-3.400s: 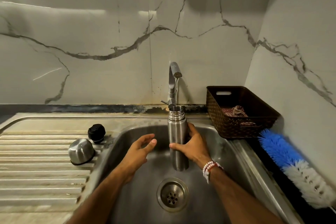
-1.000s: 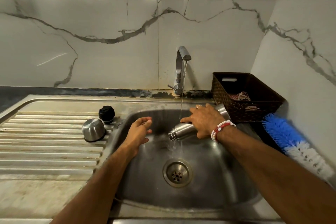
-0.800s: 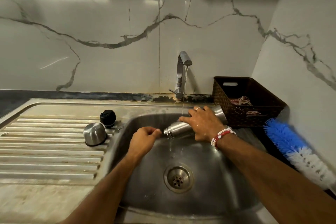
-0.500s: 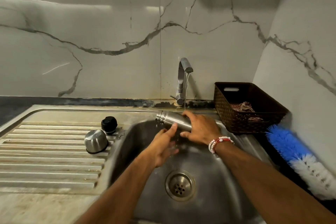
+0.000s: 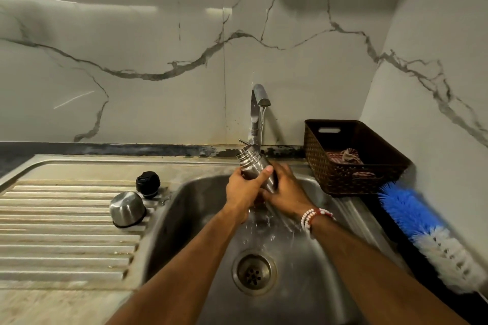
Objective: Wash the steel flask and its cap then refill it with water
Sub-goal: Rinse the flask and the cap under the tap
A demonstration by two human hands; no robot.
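Gripping the slim cylindrical steel flask [image 5: 253,163] above the stainless sink basin [image 5: 184,219], the person's left hand [image 5: 244,192] wraps fingers and thumb round its upper body, just below the threaded neck. The right hand [image 5: 287,192], with a red-and-white bead bracelet [image 5: 314,216] at the wrist, curls round the lower part from the other side. The flask tilts, open mouth up and to the left, close under the chrome tap [image 5: 257,113]. The tap's thin stream meets the flask near its shoulder and splashes down towards the round drain [image 5: 254,272].

On the ribbed draining board [image 5: 52,219] to the left, the domed steel cup-cap [image 5: 126,208] lies mouth down, and the round black stopper [image 5: 148,183] stands just behind it. A brown woven basket [image 5: 343,179] sits right of the tap, and a blue-and-white bristle brush [image 5: 422,229] lies beside it.
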